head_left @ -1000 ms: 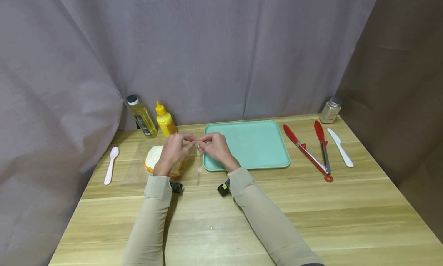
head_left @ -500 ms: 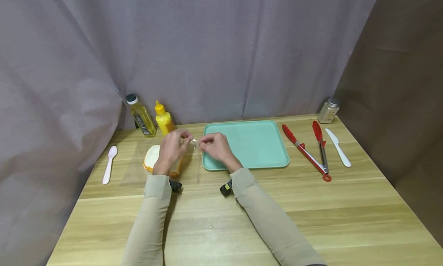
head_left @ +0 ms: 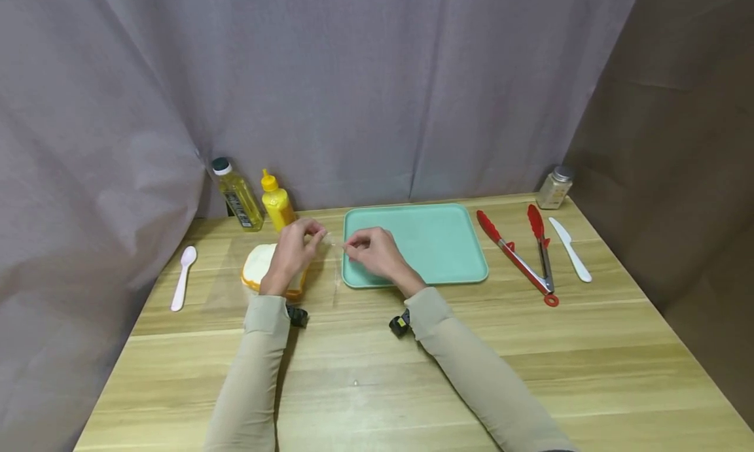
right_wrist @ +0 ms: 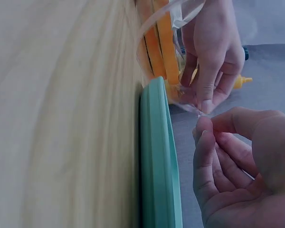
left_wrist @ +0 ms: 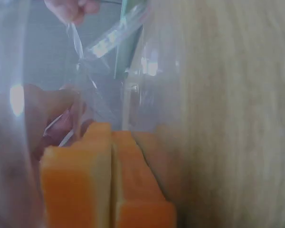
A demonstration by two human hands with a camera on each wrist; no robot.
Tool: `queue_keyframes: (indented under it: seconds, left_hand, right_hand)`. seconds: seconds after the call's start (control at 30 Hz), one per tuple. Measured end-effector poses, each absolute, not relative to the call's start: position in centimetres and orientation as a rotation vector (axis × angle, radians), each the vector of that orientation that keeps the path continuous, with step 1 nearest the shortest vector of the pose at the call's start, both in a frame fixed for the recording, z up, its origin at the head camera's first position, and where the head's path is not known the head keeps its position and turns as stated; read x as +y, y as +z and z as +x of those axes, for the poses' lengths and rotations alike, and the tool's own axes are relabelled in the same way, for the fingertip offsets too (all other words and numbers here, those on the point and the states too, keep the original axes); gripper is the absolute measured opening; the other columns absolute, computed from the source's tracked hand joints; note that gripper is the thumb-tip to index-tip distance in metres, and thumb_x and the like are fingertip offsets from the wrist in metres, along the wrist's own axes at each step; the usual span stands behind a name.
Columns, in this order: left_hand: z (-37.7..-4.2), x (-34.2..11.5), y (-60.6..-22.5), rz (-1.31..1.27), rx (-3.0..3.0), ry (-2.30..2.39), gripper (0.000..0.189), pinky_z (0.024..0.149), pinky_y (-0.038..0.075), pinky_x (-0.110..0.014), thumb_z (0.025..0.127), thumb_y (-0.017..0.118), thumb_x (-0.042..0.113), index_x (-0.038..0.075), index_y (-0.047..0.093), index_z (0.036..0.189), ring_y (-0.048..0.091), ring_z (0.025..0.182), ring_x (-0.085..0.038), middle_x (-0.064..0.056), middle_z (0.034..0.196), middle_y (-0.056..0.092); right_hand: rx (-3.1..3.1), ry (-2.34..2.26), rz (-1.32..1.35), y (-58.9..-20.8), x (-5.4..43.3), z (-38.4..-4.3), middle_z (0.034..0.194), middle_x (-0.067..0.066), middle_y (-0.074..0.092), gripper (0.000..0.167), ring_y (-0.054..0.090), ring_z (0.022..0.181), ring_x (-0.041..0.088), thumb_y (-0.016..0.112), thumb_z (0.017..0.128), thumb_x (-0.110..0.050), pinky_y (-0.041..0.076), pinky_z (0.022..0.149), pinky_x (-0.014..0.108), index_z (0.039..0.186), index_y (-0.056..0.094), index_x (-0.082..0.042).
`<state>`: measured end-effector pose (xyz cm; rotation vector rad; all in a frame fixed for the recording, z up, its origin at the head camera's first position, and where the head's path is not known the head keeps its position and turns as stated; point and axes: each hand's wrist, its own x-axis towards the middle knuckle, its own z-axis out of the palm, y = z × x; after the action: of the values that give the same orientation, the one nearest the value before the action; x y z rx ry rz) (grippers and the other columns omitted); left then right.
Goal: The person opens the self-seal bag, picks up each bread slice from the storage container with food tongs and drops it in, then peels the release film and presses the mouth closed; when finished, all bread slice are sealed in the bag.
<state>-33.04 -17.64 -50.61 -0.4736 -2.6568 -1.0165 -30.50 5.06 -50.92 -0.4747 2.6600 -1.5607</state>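
Observation:
Slices of white bread with orange crust (head_left: 257, 263) lie in a clear plastic bag (left_wrist: 149, 66) on the left of the table. My left hand (head_left: 292, 254) is above the bread and pinches the bag's edge near its mouth. Just right of it, my right hand (head_left: 378, 252) pinches another bit of the clear plastic between thumb and forefinger, over the left rim of a mint green tray (head_left: 418, 243). A short stretch of plastic spans the small gap between both hands. In the left wrist view the bread's crusts (left_wrist: 76, 185) stand close, seen through the film.
Behind the bread are an oil bottle (head_left: 240, 200) and a yellow squeeze bottle (head_left: 278, 207). A white spoon (head_left: 184, 278) lies at left. Right of the tray are red-tipped tongs (head_left: 524, 265), a white knife (head_left: 571, 250) and a spice jar (head_left: 555, 189) by the curtain.
The hands, fingertips nearly touching a second ago, have drawn slightly apart, the right hand moving a little to the right. Clear plastic now stretches between them.

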Motion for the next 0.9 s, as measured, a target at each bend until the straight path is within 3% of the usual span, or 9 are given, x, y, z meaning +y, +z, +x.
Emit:
queue_keyframes:
  seconds: [0.4, 0.67, 0.9]
  left_hand:
    - [-33.0, -18.5, -51.1, -0.464, -2.615, -1.126, 0.014, 0.093, 0.064, -0.046, 0.106, 0.071, 0.015, 0.003, 0.078, 0.103, 0.072, 0.099, -0.029, -0.014, 0.103, 0.075]
    - [-33.2, -18.7, -51.7, -0.432, -2.567, -1.221, 0.014, 0.101, 0.065, -0.046, 0.106, 0.071, 0.013, 0.0, 0.078, 0.103, 0.071, 0.107, -0.031, -0.017, 0.112, 0.071]
    - [-33.3, -18.5, -52.0, -0.424, -2.565, -1.26, 0.014, 0.106, 0.063, -0.044, 0.105, 0.072, 0.013, 0.0, 0.078, 0.104, 0.069, 0.112, -0.031, -0.017, 0.115, 0.07]
  right_hand:
    - [2.712, -1.466, -0.554, -50.1, 8.3, -28.2, 0.089, -0.004, 0.081, 0.017, 0.072, 0.079, 0.012, 0.075, 0.102, -0.025, 0.058, 0.074, 0.028, 0.106, 0.086, -0.012]
    - [2.712, -1.415, -0.612, -49.9, 11.1, -26.7, 0.092, -0.006, 0.08, 0.018, 0.071, 0.08, 0.013, 0.073, 0.104, -0.026, 0.06, 0.076, 0.033, 0.107, 0.085, -0.014]
    - [2.732, -1.353, -0.611, -49.7, 13.4, -25.3, 0.091, -0.007, 0.079, 0.015, 0.071, 0.082, 0.013, 0.074, 0.103, -0.025, 0.06, 0.078, 0.031, 0.104, 0.086, -0.016]
